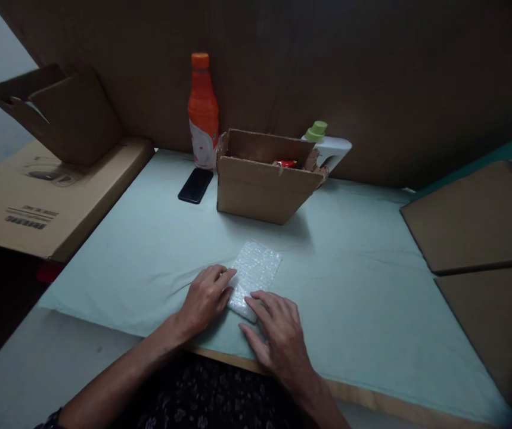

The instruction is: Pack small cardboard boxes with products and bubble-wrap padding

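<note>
Clear bubble wrap [256,265] lies flat on the bench [363,298], seemingly steadied from left and right by left hand [204,298] and right hand [281,330], each grip released, merely touching.

From the bubble wrap [258,268], a hand could pass toward three o'clock across the cloth [354,280]. The carton [258,190] blocks twelve, the orange bottle [202,107] eleven.
</note>
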Demonstrator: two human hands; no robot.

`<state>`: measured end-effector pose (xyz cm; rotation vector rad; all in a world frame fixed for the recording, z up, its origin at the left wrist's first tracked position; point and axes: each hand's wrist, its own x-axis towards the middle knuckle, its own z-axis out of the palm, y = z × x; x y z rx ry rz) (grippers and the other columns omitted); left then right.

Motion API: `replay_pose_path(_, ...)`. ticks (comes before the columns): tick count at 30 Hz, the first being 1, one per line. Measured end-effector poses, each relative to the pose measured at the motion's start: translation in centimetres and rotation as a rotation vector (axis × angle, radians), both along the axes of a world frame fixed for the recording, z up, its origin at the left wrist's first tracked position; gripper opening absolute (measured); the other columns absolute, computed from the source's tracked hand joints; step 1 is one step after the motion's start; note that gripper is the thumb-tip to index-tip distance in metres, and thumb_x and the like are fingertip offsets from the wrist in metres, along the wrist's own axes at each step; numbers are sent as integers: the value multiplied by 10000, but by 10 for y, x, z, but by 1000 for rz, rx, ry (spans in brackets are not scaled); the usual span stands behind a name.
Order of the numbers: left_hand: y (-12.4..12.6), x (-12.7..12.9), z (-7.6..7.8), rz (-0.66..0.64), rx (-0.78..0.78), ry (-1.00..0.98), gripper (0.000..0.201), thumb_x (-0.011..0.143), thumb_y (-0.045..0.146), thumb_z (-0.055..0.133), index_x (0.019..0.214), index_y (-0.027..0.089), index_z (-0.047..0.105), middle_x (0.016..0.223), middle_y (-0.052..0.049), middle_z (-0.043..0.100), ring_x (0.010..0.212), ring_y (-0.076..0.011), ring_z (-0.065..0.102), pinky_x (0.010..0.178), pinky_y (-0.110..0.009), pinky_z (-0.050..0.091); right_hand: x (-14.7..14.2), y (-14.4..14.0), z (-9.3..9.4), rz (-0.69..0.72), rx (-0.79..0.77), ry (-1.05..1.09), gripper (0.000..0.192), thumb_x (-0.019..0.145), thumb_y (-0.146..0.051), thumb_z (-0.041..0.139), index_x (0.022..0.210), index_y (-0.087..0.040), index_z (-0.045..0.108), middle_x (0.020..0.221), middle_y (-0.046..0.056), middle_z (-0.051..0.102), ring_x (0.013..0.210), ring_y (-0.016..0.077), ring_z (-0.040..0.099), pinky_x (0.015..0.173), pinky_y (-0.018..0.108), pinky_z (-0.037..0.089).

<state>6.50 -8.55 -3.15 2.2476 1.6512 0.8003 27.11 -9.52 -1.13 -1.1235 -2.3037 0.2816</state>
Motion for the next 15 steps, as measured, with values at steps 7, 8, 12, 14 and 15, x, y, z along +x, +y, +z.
replay_pose_path(7,-19,-12,12,-174,36,-217,437,912,190,558,1347,187,512,1222,-119,638,1136,-257,576,984,-449,485,0,4,-17,-62,-216,191,236,990,-223,523,1188,-222,652,1044,69,762,929,220,688,819,370,531)
replay_pose_path(8,-20,-13,12,-177,-5,-229,442,919,178,538,1359,191,502,1180,-106,659,1089,-244,595,955,-430,494,3,5,-16,-78,-245,215,236,991,-243,531,1194,-226,649,1054,65,761,930,215,689,805,358,536)
replay_pose_path(12,-8,-6,5,-63,-90,-164,421,943,196,502,1363,167,510,1021,-92,696,893,-231,620,824,-401,513,12,7,-11,-130,-79,171,235,977,-277,562,1188,-216,647,1156,99,721,1064,252,655,886,413,500)
replay_pose_path(14,2,0,2,-4,-83,-84,419,940,218,512,1355,161,521,1030,-105,687,915,-252,611,844,-434,508,12,7,-9,-87,-11,96,276,952,-291,600,1214,-212,639,1213,118,694,1115,277,626,928,450,471)
replay_pose_path(15,6,3,1,23,-79,-55,412,939,226,514,1346,162,530,1043,-110,679,936,-260,605,861,-452,505,11,8,-9,-55,-10,48,307,940,-293,615,1236,-212,632,1235,122,685,1128,287,616,938,462,464)
